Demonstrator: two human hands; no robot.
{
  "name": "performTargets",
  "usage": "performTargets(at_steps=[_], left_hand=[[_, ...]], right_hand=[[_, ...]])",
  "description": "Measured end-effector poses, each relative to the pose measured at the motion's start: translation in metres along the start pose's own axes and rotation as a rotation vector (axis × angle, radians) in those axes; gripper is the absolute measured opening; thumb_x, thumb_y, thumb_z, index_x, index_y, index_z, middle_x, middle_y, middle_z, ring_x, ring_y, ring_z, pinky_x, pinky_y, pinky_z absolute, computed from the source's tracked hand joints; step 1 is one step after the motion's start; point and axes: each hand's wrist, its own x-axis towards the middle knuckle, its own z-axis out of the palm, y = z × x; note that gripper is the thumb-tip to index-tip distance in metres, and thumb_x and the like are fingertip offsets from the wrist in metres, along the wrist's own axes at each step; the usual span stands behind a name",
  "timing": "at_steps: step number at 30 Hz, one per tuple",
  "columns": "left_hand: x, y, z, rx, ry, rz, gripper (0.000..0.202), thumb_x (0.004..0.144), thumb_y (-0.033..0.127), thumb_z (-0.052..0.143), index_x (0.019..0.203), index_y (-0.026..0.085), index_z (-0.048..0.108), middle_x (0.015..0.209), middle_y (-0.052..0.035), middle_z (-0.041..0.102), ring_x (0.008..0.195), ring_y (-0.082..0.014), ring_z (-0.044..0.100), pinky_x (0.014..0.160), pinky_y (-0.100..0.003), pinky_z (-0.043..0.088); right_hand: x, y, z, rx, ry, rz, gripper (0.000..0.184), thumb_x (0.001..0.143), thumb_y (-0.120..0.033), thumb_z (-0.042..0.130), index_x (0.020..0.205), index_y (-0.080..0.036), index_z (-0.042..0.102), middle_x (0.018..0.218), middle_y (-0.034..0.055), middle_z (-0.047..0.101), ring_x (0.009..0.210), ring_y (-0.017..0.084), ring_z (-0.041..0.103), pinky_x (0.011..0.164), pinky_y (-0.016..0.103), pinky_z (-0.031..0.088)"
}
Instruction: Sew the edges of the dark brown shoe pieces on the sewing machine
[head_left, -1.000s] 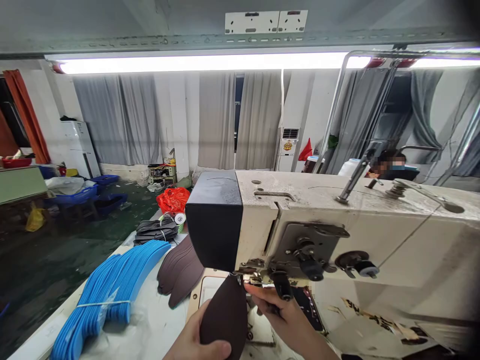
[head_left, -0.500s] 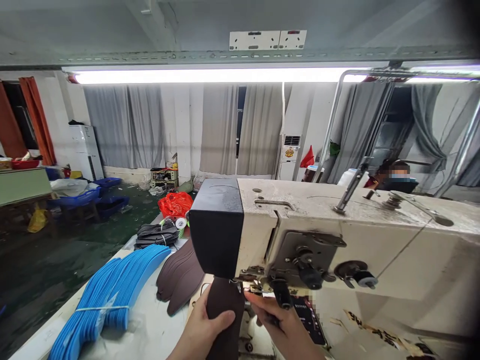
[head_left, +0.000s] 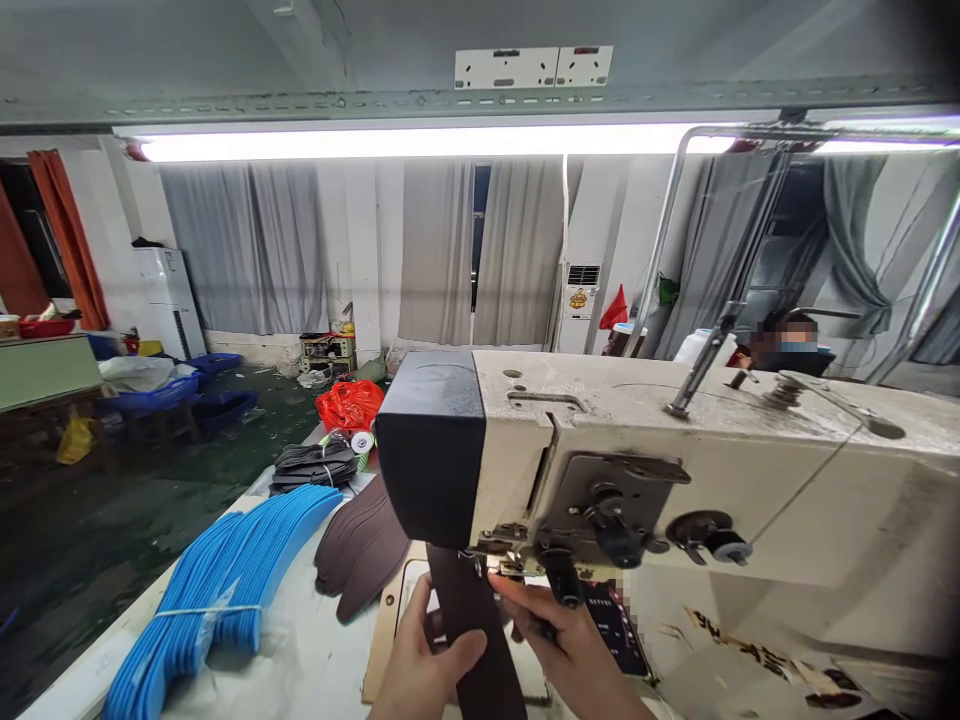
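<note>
A long dark brown fabric piece (head_left: 469, 625) runs from under the sewing machine's needle area (head_left: 476, 562) toward me, slanting right at its near end. My left hand (head_left: 429, 655) grips its left side, thumb lying on top and fingers at the edge and below. Close to the needle, my right hand (head_left: 559, 640) has its index finger stretched to the right edge of the piece. The other fingers are curled around a small dark object that I cannot make out. Above both hands is the white sewing machine (head_left: 517, 440) with a black end cover (head_left: 431, 450).
Left on the table are a tied stack of blue curved strips (head_left: 225, 590), brown cut pieces (head_left: 364, 550), a dark bundle (head_left: 313, 467) and a red plastic bag (head_left: 349, 405). A phone-like screen (head_left: 619, 630) lies behind my right hand. Another person (head_left: 795, 345) sits beyond the machine.
The brown piece has turned, its near end swinging right. My left hand has shifted slightly right with it. My right hand stays near the needle. The view has moved slightly.
</note>
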Motion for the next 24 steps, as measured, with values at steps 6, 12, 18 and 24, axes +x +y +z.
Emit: performTargets(at_steps=[6,12,18,24], left_hand=[[-0.001,0.019,-0.012,0.040,-0.131,-0.088,0.084,0.050,0.033,0.084,0.122,0.024,0.042,0.084,-0.0035,0.069,0.063,-0.0200,0.066,0.045,-0.026,0.051],[0.004,0.038,-0.016,0.080,-0.184,-0.066,0.071,0.054,0.018,0.077,0.119,0.021,0.049,0.078,-0.0026,0.067,0.057,-0.0132,0.061,0.043,-0.019,0.044],[0.024,0.038,-0.017,0.135,-0.159,0.028,0.042,0.056,0.017,0.076,0.095,0.014,0.062,0.064,0.0012,0.065,0.045,-0.0055,0.049,0.045,-0.018,0.037],[0.029,0.024,-0.012,0.037,-0.020,0.098,0.032,0.057,0.027,0.080,0.082,0.014,0.065,0.064,0.0007,0.065,0.051,-0.0070,0.053,0.050,-0.018,0.038]], right_hand=[[0.000,0.001,0.002,-0.004,0.025,-0.011,0.033,0.089,-0.023,0.050,0.117,-0.026,0.067,0.076,0.0024,0.072,0.059,0.013,0.062,0.060,0.021,0.052],[0.000,0.002,0.003,-0.001,0.006,0.005,0.035,0.089,-0.021,0.047,0.118,-0.026,0.066,0.069,0.0008,0.068,0.057,0.013,0.060,0.058,0.021,0.050],[0.000,0.003,0.004,0.071,-0.012,0.010,0.035,0.090,-0.024,0.047,0.120,-0.024,0.065,0.069,0.0020,0.067,0.056,0.012,0.059,0.057,0.021,0.050],[0.001,0.001,0.005,0.142,0.000,-0.022,0.034,0.092,-0.027,0.045,0.120,-0.025,0.064,0.071,0.0021,0.068,0.055,0.012,0.058,0.056,0.022,0.050]])
